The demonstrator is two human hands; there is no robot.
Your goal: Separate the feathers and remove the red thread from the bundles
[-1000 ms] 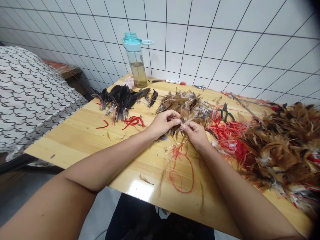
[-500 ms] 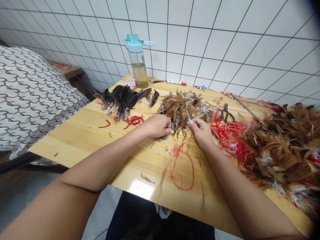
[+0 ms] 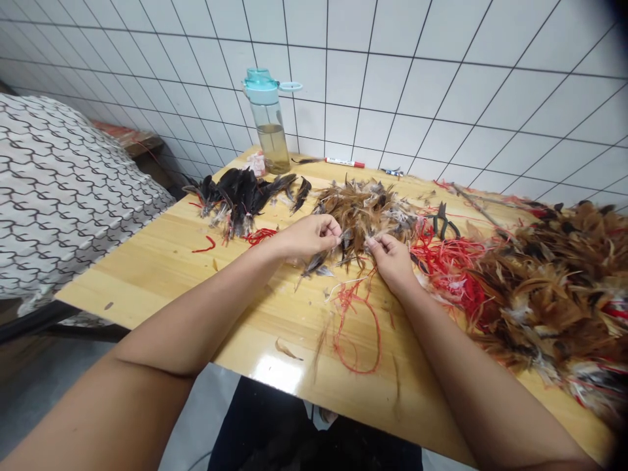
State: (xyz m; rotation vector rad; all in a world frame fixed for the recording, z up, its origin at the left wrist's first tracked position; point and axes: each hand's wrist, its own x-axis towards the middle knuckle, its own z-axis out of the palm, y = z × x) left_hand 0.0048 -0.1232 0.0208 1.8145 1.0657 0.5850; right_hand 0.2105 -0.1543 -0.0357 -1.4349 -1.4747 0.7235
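Note:
A pile of brown feathers (image 3: 360, 209) lies on the wooden table in front of me, and both hands are at its near edge. My left hand (image 3: 314, 235) pinches thumb and forefinger together at the pile's left side; what the tips hold, if anything, is too small to make out. My right hand (image 3: 392, 258) has its thumb and fingers closed on the pale base of a feather (image 3: 369, 241). Loose dark feathers (image 3: 316, 263) lie just below my left hand. A tangle of thin red string (image 3: 360, 327) and a white string (image 3: 343, 282) lie nearer to me.
Black feathers (image 3: 240, 196) are bunched at left, beside short red cords (image 3: 205, 246). A water bottle (image 3: 269, 124) and a red marker (image 3: 344, 163) stand and lie near the tiled wall. Pliers (image 3: 446, 224), red strands (image 3: 449, 261) and a big brown feather heap (image 3: 559, 281) fill the right.
My left hand has risen slightly and turned, its fingertips now pinched higher by the pile; dark feathers below it show more. My right hand has shifted slightly left.

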